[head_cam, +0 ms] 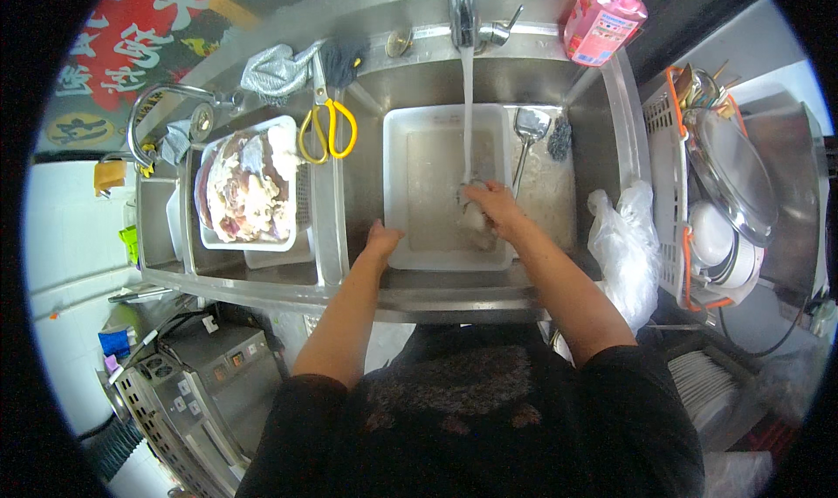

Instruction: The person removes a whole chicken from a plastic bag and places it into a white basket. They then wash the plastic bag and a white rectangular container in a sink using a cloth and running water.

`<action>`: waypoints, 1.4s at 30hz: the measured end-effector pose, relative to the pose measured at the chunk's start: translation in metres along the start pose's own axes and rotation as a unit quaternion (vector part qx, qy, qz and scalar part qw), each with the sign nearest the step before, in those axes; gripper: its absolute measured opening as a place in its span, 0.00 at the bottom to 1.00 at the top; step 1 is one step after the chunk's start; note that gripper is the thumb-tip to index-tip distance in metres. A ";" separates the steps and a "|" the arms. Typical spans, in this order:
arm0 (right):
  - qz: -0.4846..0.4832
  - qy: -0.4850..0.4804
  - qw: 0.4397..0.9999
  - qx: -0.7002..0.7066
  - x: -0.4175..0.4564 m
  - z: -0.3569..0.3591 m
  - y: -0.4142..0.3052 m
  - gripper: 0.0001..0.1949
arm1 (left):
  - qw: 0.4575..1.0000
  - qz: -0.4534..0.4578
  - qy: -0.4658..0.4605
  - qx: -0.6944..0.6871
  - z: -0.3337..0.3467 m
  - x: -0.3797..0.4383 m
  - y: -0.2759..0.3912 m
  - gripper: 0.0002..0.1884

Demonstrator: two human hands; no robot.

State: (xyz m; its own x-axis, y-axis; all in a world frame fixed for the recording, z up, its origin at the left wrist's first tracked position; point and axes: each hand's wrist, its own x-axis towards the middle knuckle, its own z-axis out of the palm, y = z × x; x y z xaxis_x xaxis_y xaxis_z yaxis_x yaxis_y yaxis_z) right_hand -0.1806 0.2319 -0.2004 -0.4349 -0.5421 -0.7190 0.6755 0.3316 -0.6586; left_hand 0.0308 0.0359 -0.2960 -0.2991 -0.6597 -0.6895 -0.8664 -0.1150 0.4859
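Observation:
Water runs from the faucet (463,13) into a white plastic tub (425,261) in the middle sink basin. My right hand (494,210) is inside the tub beside the stream, its fingers closed around a pale, blurred scrubbing cloth or similar item (476,220); which it is I cannot tell. At the tub's left wall is my left hand (383,239), thumb raised, its fingers mostly hidden. Right of the tub lie a metal spatula (531,125) and a dark scouring pad (560,139). Meat pieces (245,190) fill a white basket (292,236) over the left basin.
Yellow-handled scissors (332,128) rest on the divider near a grey cloth (278,71). A pink soap bottle (603,23) stands at the back right. Clear plastic bags (625,256) hang over the right rim, beside a dish basket (664,197) holding bowls and a metal lid.

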 end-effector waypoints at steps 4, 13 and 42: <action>-0.015 0.045 0.997 0.061 -0.009 -0.024 0.012 0.23 | 0.995 0.046 -0.094 0.004 -0.001 -0.012 0.001 0.24; 0.019 0.067 0.997 -0.039 -0.031 -0.034 -0.008 0.32 | 0.948 0.277 0.062 0.142 -0.013 -0.120 0.141 0.26; -0.397 -0.166 0.901 -0.054 -0.192 0.074 -0.111 0.18 | 0.917 0.378 -0.027 -0.122 -0.126 -0.297 0.311 0.19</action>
State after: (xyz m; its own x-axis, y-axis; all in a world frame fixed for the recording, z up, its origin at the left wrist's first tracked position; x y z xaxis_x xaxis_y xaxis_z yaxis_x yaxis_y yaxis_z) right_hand -0.1285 0.2422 0.0267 -0.5413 -0.8367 0.0831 0.1596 -0.1992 -0.9669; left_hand -0.0995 0.1021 0.1278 -0.8031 -0.5819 -0.1277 -0.2893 0.1935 0.9375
